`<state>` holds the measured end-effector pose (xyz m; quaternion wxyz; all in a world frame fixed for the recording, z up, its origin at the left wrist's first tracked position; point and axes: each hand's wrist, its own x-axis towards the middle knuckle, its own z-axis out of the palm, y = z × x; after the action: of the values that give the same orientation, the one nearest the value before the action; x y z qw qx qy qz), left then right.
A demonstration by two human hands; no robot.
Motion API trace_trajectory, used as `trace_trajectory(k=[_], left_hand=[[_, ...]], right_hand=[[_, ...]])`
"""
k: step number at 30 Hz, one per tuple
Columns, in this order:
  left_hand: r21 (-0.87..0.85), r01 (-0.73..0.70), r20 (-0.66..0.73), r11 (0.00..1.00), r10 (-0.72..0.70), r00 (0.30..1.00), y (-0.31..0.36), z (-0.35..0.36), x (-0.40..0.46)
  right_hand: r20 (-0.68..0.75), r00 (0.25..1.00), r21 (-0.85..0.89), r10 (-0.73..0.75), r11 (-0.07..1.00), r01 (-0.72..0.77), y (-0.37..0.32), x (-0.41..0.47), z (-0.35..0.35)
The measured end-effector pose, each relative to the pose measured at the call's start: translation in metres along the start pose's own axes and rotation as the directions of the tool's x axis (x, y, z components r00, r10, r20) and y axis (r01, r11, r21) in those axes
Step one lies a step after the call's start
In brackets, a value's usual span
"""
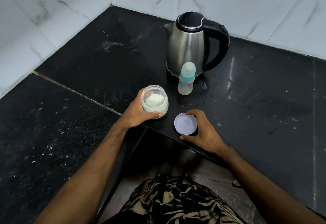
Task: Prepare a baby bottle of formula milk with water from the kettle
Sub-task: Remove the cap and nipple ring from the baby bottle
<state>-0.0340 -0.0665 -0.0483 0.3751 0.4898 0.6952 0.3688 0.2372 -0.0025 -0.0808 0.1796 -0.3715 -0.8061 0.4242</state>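
Kettle [187,47] base lettering seems too blurred to read.

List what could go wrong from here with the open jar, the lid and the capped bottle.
1. The jar of powder is open and held only by the left hand; a tilt could spill formula onto the counter.
2. The lid, under the right hand, lies inside-up by the counter's edge, so it may slide off or pick up dirt.
3. The baby bottle is capped and stands right in front of the kettle; lifting the kettle might topple it.

Black granite counter [264,100], seemingly marble-tiled walls [53,3]
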Motion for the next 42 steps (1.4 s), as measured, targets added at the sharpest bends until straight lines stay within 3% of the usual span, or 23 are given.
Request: trace_trajectory(k=[9, 15, 20, 27, 33, 37, 42], left_hand=[[0.004, -0.004, 0.051, 1.0, 0.004, 0.999, 0.014, -0.007, -0.004], [0.026, -0.016, -0.006, 1.0, 0.016, 1.0, 0.042, -0.014, 0.004], [0.129, -0.082, -0.08, 0.988, 0.092, 0.993, 0.072, 0.0, 0.018], [0.315, -0.173, -0.189, 0.933, 0.24, 0.952, 0.096, 0.019, 0.035], [0.283, -0.239, -0.177, 0.929, 0.296, 0.939, 0.109, 0.043, 0.035], [0.153, -0.273, -0.222, 0.95, 0.302, 0.927, 0.112, 0.069, 0.026], [0.059, -0.256, -0.288, 0.965, 0.262, 0.921, 0.108, 0.088, 0.025]], right_hand=[[0.0, 0.999, 0.076, 0.043, 0.996, -0.043, -0.003, -0.001, -0.005], [-0.014, 0.996, 0.175, 0.085, 0.981, -0.082, 0.001, 0.008, -0.009], [-0.167, 0.981, 0.253, 0.102, 0.966, -0.058, -0.003, 0.027, -0.027], [-0.342, 0.939, 0.075, -0.038, 0.995, 0.067, -0.028, 0.083, -0.067], [-0.197, 0.968, -0.145, -0.154, 0.981, 0.127, -0.05, 0.119, -0.079], [-0.085, 0.981, -0.247, -0.175, 0.957, 0.15, -0.057, 0.128, -0.079], [-0.102, 0.975, -0.31, -0.199, 0.937, 0.159, -0.058, 0.127, -0.085]])
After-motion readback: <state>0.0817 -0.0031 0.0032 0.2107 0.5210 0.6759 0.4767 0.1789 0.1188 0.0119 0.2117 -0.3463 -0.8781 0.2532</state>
